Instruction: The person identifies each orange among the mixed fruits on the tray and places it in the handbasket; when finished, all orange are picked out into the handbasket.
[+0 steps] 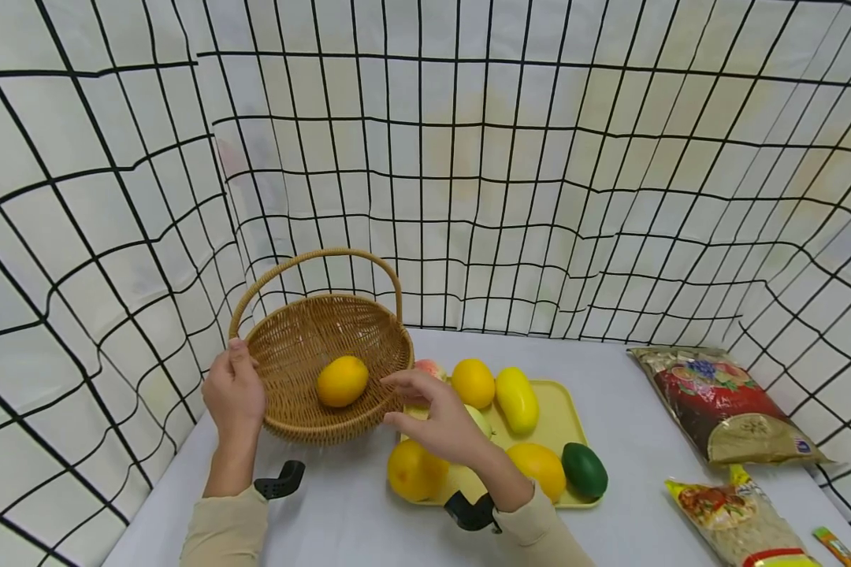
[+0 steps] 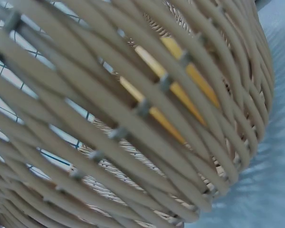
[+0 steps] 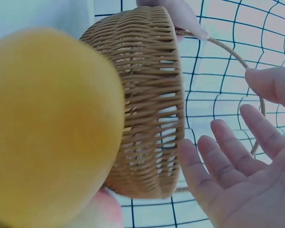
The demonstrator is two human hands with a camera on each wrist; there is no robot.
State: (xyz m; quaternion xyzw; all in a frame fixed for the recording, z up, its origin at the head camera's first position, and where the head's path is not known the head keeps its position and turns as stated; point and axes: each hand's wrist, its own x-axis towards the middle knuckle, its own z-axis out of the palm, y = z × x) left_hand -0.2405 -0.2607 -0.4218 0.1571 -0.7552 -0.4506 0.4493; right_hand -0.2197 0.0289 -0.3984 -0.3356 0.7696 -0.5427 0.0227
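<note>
My left hand (image 1: 234, 390) is clamped on the left rim of the wicker basket (image 1: 312, 323), right by the foot of its arched handle (image 1: 336, 252). The basket leans so its mouth faces me; whether its base meets the tabletop (image 1: 347, 504) I cannot tell. One yellow fruit (image 1: 343, 381) lies inside, low in the bowl. My right hand (image 1: 443, 417) is at the basket's right rim, thumb and fingers apart, holding nothing; I cannot tell if a fingertip touches the wicker. Below and beyond that hand is a yellow tray (image 1: 556, 402), carrying an orange fruit (image 1: 473, 383), a long yellow fruit (image 1: 518, 400) and, at its front right corner, a dark green fruit (image 1: 585, 471). Well off to my right lies a red-and-gold bag (image 1: 730, 405).
</note>
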